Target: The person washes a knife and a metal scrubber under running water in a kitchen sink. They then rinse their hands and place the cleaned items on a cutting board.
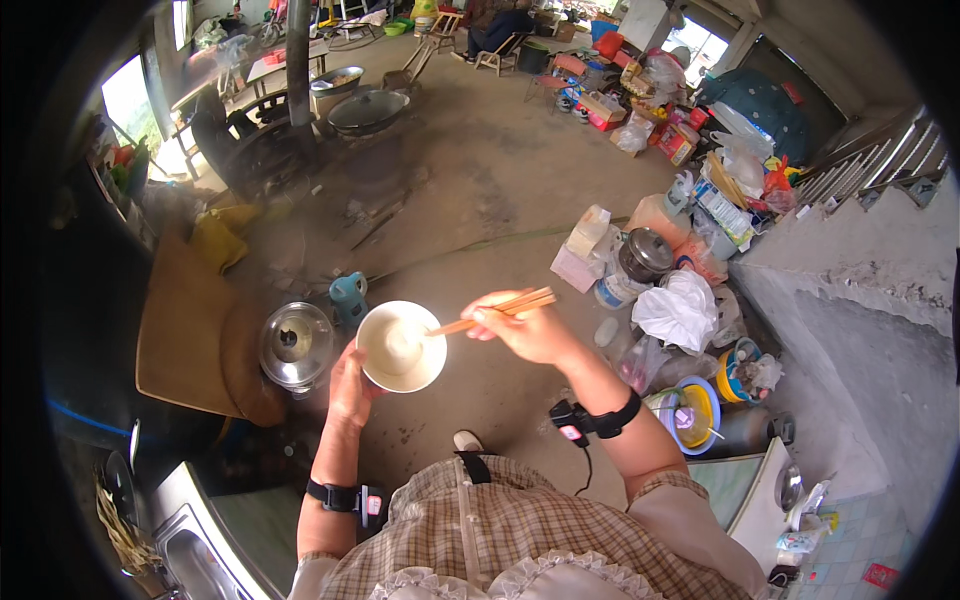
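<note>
My left hand [352, 386] holds a white bowl [402, 346] by its left side, tilted so its inside faces me. Pale, whitish contents lie in the bottom of the bowl; what they are I cannot tell. In my right hand [525, 326] is a bundle of wooden chopsticks [517, 304], gripped near the upper end. Their lower tips reach over the bowl's right rim to its inside. Both forearms wear black straps with small devices.
Left of the bowl stand a lidded metal pot [297, 345] and a blue plastic jug [349, 298]. A metal sink [199, 559] is at lower left. Bags, buckets and a steel pot [646, 253] crowd the right. A person [504, 30] sits far back near a large covered wok [367, 112].
</note>
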`<control>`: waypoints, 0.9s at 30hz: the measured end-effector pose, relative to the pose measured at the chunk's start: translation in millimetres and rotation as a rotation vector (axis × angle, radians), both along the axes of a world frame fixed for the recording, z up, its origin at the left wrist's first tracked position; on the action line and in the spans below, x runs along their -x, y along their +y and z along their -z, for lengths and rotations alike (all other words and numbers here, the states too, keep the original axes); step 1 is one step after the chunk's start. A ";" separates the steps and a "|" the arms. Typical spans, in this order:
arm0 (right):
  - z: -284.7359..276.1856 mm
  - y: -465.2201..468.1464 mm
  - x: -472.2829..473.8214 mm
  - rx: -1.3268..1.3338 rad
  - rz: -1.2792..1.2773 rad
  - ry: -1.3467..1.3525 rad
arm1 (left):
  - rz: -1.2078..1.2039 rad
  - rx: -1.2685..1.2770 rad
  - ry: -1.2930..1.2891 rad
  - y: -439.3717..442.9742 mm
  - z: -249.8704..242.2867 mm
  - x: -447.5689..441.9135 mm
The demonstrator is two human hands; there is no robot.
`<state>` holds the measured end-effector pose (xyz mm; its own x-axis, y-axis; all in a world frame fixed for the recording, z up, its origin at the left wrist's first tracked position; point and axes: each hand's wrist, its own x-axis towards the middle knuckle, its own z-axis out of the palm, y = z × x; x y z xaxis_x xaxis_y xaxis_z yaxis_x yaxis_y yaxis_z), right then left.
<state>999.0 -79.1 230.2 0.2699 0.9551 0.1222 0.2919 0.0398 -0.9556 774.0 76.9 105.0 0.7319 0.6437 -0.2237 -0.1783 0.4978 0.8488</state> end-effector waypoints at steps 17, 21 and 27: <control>-0.7 9.3 -3.3 0.090 0.084 -0.058 | -0.086 0.069 0.035 6.0 -1.3 -6.5; -0.4 7.1 -4.9 0.015 -0.331 0.023 | -0.022 0.146 0.004 10.4 2.3 -8.9; 3.4 6.1 -5.7 0.005 -0.026 0.017 | -0.025 0.031 0.026 7.7 5.5 -12.9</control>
